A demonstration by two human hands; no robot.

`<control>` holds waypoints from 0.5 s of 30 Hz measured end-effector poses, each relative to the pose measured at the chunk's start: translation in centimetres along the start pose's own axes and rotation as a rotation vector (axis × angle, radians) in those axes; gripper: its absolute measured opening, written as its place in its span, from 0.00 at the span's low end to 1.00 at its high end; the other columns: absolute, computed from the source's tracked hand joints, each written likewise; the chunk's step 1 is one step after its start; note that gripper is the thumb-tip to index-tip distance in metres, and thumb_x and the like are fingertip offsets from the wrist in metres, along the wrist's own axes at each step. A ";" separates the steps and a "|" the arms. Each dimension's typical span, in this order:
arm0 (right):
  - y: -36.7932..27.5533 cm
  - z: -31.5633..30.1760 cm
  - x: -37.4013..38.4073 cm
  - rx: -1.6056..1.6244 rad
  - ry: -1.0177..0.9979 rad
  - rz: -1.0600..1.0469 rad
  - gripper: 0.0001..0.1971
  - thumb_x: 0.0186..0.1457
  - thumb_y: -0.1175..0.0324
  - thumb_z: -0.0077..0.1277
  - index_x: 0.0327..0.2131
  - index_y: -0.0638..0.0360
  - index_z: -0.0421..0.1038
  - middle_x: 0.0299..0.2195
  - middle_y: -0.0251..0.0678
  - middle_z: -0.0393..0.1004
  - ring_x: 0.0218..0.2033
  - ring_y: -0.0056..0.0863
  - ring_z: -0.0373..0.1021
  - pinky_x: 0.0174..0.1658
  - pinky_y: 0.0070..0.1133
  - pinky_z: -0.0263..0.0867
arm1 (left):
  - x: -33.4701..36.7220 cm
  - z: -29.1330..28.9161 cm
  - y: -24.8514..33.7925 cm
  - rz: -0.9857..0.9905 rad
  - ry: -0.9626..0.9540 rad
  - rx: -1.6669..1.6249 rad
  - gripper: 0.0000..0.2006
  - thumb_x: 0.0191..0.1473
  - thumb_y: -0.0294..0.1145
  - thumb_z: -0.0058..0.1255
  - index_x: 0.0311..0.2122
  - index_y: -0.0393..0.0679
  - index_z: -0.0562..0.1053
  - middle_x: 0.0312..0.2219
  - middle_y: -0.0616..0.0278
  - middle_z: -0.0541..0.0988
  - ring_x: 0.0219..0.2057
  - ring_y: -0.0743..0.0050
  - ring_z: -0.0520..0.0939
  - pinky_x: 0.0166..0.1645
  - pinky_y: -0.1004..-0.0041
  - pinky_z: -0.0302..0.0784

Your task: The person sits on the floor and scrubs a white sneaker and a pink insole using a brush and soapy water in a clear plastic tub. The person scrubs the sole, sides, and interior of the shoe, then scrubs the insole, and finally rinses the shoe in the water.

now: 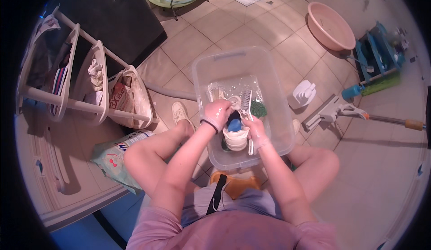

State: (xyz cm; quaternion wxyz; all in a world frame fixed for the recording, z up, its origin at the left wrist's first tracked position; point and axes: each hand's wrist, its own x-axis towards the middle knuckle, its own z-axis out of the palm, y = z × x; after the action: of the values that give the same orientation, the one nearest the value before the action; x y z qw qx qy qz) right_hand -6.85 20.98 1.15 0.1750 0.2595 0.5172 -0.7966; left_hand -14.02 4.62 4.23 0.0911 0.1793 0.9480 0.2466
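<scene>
A white shoe (236, 141) with a blue inside is held over a clear plastic tub (233, 53), its heel toward me. My left hand (216, 114), wet and with a dark band at the wrist, has its fingers closed at the shoe's tongue and laces. In my right hand (257, 131) is a white scrub brush (250, 105), its bristles pointing away from me; that hand is also against the shoe's right side. Shallow water shows in the tub, with a green textured thing (258, 110) to the right of the shoe.
A yellow stool (238, 186) is under me. On the right are a white plastic container (304, 93), a squeegee mop (330, 113), a pink basin (331, 26) and a teal rack (379, 52). A white shelf rack (105, 99) and a bag (116, 153) stand left.
</scene>
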 end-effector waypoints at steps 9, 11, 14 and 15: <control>-3.9 1.8 -2.9 0.442 -0.069 0.175 0.07 0.52 0.72 0.45 0.37 0.56 0.66 0.17 0.24 0.66 0.08 0.11 0.55 0.08 0.09 0.48 | -1.1 1.2 -0.4 -0.590 0.073 -1.989 0.25 0.53 0.51 0.46 0.49 0.41 0.66 0.42 0.54 0.74 0.44 0.59 0.74 0.50 0.61 0.69; -4.7 2.6 -3.5 0.468 -0.083 0.186 0.08 0.52 0.72 0.46 0.37 0.57 0.65 0.17 0.24 0.66 0.08 0.11 0.55 0.08 0.10 0.47 | -3.4 2.0 1.5 -0.511 0.046 -2.385 0.24 0.54 0.51 0.44 0.48 0.42 0.68 0.42 0.53 0.74 0.41 0.59 0.76 0.48 0.60 0.71; -5.9 2.8 -4.1 0.187 -0.224 0.088 0.19 0.55 0.69 0.45 0.50 0.62 0.61 0.20 0.27 0.67 0.10 0.10 0.55 0.09 0.10 0.50 | -4.1 3.2 1.3 -0.439 0.019 -2.521 0.23 0.55 0.50 0.39 0.47 0.41 0.69 0.41 0.54 0.75 0.40 0.59 0.77 0.47 0.60 0.72; -6.2 2.9 -4.4 -0.020 -0.126 -0.023 0.21 0.55 0.68 0.45 0.52 0.62 0.59 0.26 0.30 0.69 0.17 0.13 0.60 0.19 0.11 0.55 | -4.1 3.7 0.5 -0.431 0.018 -2.560 0.23 0.56 0.49 0.38 0.46 0.41 0.69 0.41 0.54 0.75 0.40 0.59 0.77 0.47 0.60 0.72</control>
State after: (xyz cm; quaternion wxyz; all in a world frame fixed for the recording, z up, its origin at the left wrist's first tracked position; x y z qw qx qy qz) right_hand -7.37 20.83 9.28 0.2007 0.2009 0.5160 -0.8081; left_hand -9.14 5.07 1.68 0.2281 -0.1915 0.0505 0.9533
